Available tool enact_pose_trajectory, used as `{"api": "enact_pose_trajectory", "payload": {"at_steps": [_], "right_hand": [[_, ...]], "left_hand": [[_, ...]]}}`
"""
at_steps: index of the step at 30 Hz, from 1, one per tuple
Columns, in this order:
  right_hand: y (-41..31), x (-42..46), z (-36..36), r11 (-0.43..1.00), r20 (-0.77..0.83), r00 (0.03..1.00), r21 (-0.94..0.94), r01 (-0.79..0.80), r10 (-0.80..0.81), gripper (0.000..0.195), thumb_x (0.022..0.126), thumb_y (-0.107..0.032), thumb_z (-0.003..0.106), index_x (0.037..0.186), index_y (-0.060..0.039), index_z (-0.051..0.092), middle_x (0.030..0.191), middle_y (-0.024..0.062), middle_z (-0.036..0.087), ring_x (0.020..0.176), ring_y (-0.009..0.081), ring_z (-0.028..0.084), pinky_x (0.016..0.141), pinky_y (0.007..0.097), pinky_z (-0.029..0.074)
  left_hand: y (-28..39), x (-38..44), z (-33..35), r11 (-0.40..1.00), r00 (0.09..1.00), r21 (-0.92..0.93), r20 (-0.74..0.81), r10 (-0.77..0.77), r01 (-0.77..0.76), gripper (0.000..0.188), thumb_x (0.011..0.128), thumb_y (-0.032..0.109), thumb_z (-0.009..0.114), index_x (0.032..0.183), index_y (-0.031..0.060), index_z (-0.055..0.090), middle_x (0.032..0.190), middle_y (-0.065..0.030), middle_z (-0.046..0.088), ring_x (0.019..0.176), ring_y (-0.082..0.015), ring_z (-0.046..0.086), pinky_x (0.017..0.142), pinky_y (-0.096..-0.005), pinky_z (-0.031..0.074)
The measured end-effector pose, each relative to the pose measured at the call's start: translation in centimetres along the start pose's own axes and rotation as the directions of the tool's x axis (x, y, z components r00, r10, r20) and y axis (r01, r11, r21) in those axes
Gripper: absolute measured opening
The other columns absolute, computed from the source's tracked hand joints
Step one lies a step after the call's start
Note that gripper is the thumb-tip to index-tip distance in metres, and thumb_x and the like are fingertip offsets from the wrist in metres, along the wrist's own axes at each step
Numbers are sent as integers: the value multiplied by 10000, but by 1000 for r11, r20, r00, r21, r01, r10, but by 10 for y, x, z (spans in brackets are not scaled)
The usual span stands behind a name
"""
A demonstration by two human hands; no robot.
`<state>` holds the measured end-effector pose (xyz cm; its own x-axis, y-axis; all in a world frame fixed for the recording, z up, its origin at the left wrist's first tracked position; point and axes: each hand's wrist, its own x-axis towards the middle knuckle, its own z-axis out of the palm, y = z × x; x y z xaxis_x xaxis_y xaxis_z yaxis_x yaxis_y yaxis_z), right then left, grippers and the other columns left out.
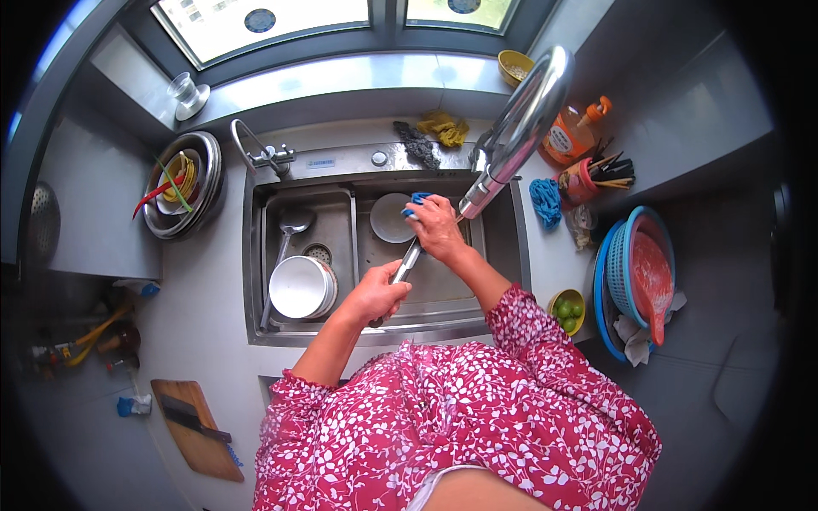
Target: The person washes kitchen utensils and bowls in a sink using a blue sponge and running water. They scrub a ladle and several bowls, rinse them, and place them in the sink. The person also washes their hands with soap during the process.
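Note:
My left hand (pixel 378 295) is closed around the handle of a long metal utensil (pixel 407 260) that slants over the right basin of the steel sink (pixel 441 313). At its upper part, my right hand (pixel 436 225) holds a blue cloth (pixel 418 198); the utensil's far end is hidden by this hand. A white bowl (pixel 391 218) lies in the right basin, partly behind the right hand. In the left basin stand stacked white bowls (pixel 300 287) and a metal ladle or turner (pixel 295 221). The chrome faucet (pixel 479 191) arches above my right hand.
Nested metal basins (pixel 214 185) stand at the left, a cutting board (pixel 217 457) with a cleaver (pixel 185 415) at lower left. On the right are an orange soap bottle (pixel 569 137), a blue mesh scrubber (pixel 545 203), a bowl of green fruit (pixel 580 299) and a blue colander (pixel 618 268).

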<state>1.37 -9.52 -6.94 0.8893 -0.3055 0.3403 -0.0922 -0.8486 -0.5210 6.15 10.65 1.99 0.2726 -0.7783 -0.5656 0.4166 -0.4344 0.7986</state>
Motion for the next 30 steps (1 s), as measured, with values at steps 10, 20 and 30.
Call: {"api": "enact_pose_trajectory", "payload": {"at_steps": [10, 20, 30], "right_hand": [[58, 17, 51, 985, 120, 980, 41, -167, 161, 245, 923, -264, 523, 948, -47, 635, 1018, 155, 630, 1003, 359, 578, 906, 445, 441], [71, 6, 36, 176, 320, 615, 774, -608, 721, 237, 910, -243, 639, 897, -6, 629, 789, 19, 608, 751, 137, 587, 684, 303, 481], [54, -23, 39, -94, 73, 373, 995, 38, 925, 377, 1014, -380, 458, 1060, -23, 570, 955, 63, 609, 866, 160, 573, 814, 345, 483]], "left_hand": [[5, -17, -3, 913, 996, 407, -85, 14, 22, 550, 839, 89, 557, 1365, -31, 449, 637, -14, 520, 468, -99, 510, 441, -279, 424], [-16, -37, -9, 978, 999, 209, -50, 2, 8, 580, 883, 63, 567, 1428, -24, 389, 625, 17, 515, 457, -60, 460, 412, -222, 379], [-28, -13, 7, 999, 999, 53, -52, 1, 2, 129, 953, 147, 522, 987, 22, 532, 584, 18, 482, 372, -69, 422, 351, -228, 338]]}}
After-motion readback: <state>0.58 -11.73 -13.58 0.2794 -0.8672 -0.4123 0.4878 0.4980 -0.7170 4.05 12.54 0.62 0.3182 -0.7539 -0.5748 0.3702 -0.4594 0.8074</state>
